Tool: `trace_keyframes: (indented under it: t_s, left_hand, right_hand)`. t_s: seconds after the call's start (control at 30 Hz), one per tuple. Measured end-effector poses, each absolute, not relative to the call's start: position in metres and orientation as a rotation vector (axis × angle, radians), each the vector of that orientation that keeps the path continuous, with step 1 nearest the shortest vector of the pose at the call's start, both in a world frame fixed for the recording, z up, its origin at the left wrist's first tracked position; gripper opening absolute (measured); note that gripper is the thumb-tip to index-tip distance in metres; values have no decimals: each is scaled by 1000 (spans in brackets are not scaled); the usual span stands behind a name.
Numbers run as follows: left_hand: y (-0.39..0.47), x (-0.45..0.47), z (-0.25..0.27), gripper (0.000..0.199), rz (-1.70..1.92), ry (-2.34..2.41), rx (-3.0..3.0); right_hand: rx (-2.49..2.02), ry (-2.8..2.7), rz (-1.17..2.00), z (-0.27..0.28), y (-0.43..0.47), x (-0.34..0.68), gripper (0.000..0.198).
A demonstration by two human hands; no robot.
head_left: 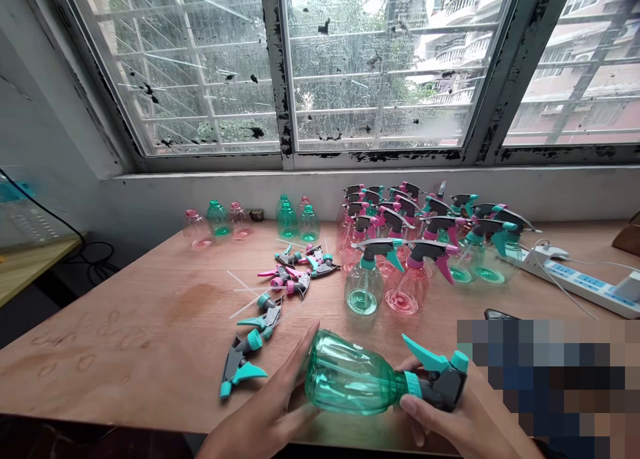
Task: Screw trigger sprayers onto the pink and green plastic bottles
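Observation:
A green transparent spray bottle (350, 376) lies sideways in the air above the table's front edge, its base to the left. My left hand (280, 399) is closed around the base end. At the neck, the fingers of my right hand (440, 412) grip the turquoise collar beneath the grey and turquoise trigger sprayer (445, 379), which sits on the bottle. A loose trigger sprayer (240, 366) rests on the table left of my left hand, with another sprayer (267, 312) just behind it. Some of my right fingers are hidden behind the neck.
Several loose pink and turquoise sprayers (300, 269) lie mid-table. Bottles without sprayers (287, 220) stand at the back left. Many bottles with sprayers (407, 286) crowd the right, beside a white power strip (590, 282). A dark phone-like object (500, 314) lies at right, near a blurred patch.

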State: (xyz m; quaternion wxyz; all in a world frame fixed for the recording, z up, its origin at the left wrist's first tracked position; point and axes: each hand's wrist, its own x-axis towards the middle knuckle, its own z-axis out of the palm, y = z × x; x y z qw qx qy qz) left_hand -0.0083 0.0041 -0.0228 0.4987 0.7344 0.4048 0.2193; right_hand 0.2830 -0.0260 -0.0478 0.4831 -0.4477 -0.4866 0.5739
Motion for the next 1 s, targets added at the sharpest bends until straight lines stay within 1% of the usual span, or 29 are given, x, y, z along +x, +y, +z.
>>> trace_keyframes:
  t_s: [0.03,0.17,0.2,0.37,0.47,0.6,0.77,0.93,1.0]
  left_hand:
    - [4,-8,-24,88,544,960,1753]
    - [6,-9,-27,110,541,953,1693]
    - [6,-10,-28,112,526,977,1700]
    - [6,-12,-27,103,489,1052,1749]
    - [4,-8,-24,103,510,1014,1737]
    - [4,-5,-21,96,536,971,1722]
    - [7,-8,-24,107,532,948,1693]
    - [6,-10,-26,103,513,1029,1764]
    - [5,-9,-24,97,527,1003,1771]
  right_hand:
    - [-1088,-1186,1399,-48,-26,283,54]
    - [-1125,-1173,1411,-52,-26,284,56]
    - [-1130,-1166,1412,-54,-26,284,56]
    - [-1110,-1171,1391,-55,-26,284,55]
    - [-1103,-1175,1385,-53,-25,285,54]
    - [-1106,-1194,1397,-52,-25,285,53]
    - [-1136,-1170,1412,-53,-26,285,58]
    - [-1136,-1172,1379,-50,-27,283,58]
    - [-1129,-1184,1376,-49,-27,283,57]
